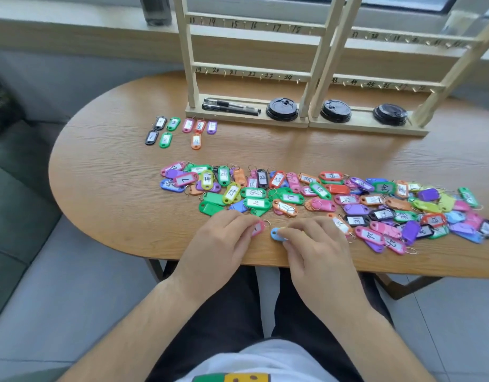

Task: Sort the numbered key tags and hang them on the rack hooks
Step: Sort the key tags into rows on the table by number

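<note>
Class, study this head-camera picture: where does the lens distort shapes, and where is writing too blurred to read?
Head view: the pale wooden rack uprights lean and splay outward, a wide-angle effect; also in the head view, numbers on the right rack's upper rail are smeared, while 19 to 24 on the left rack's lower rail read clearly.

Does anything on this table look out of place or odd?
Mildly: three black cup lids and some pens sit on the rack bases, unrelated to the tags. The tag pile is jumbled, as unsorted tags would be.
</note>
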